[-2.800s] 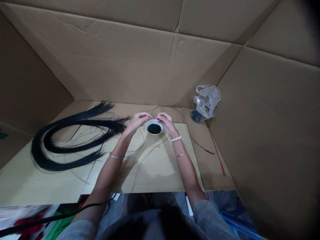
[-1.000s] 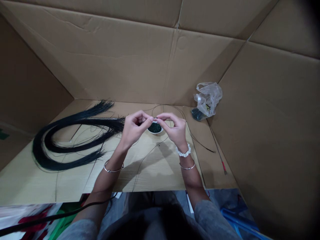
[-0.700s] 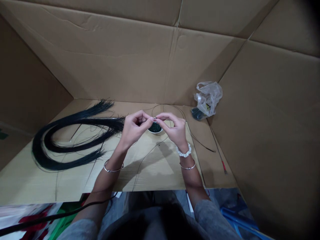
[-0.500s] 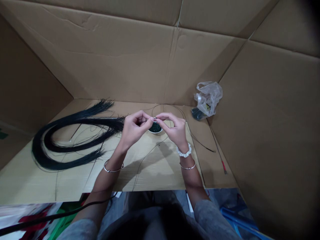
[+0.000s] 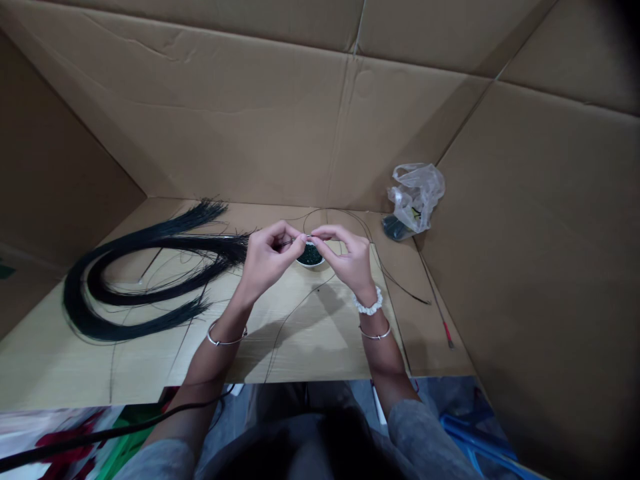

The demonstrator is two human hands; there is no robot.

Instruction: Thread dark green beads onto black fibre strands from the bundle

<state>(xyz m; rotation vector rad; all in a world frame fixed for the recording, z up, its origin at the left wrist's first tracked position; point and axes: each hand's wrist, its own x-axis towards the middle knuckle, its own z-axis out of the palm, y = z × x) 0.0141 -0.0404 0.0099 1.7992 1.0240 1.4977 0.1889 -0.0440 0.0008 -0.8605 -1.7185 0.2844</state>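
Strand, thin and dark, shows mid-frame, pinched in both the left hand and the right hand; small, steady finger moves should suit it. Behind and below sits the white bowl of dark green bits, well placed for drops.

A thin dark strand is pinched near a small white bowl. Glinting dark green beads lie inside the bowl.

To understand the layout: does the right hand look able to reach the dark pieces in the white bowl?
Probably yes: the dark pieces lie in the open white bowl, close to the right hand, though it pinches a thin dark item.
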